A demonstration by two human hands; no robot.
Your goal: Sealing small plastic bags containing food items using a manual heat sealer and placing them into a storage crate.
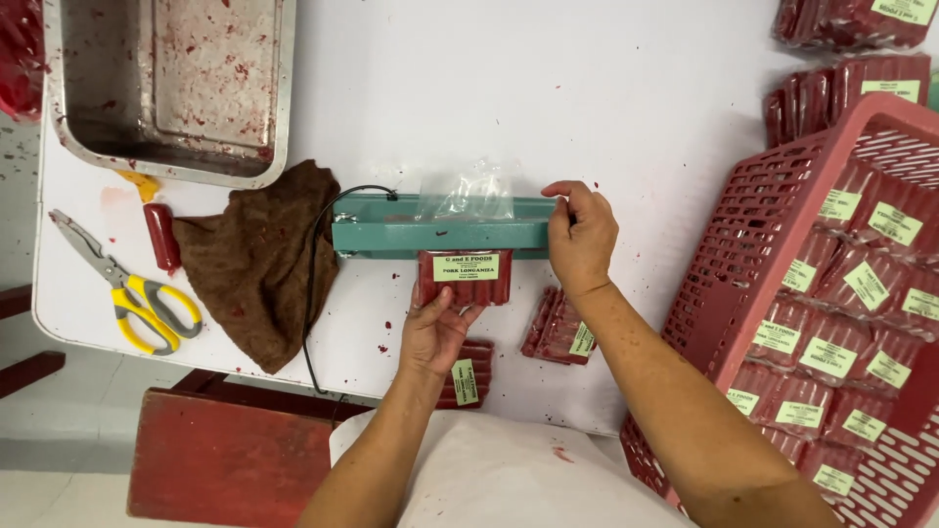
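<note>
Two bare hands work over a white desk [606,108], seen from above. The left hand [435,332] has its fingers [442,298] and thumb closed on the near edge of a clear packet of red sausages [466,279] with a pale green label. The packet's far, open end of clear plastic passes under the closed bar of a teal heat sealer [391,227] and pokes out beyond it. The right hand [581,235] rests on the right end of that bar, fingers [567,189] curled together over its top edge and thumb against its near face, pressing on it. Just below the left fingers, beside the wrist, lies another sausage packet [469,376]; between the two forearms lies a third packet [559,332], tilted. To the right of the right fingers stands a pink plastic basket [763,225], full of labelled packets, with more packets [841,88] stacked beyond it near the desk's far corner. To the left of the left fingers, a black cord [315,293] runs from the sealer across a brown cloth [254,259]. Further left are a single loose red sausage [161,237], yellow-handled scissors [127,288], and a stained metal tray [171,83]. A red bench [225,455] stands below the desk's near edge.
</note>
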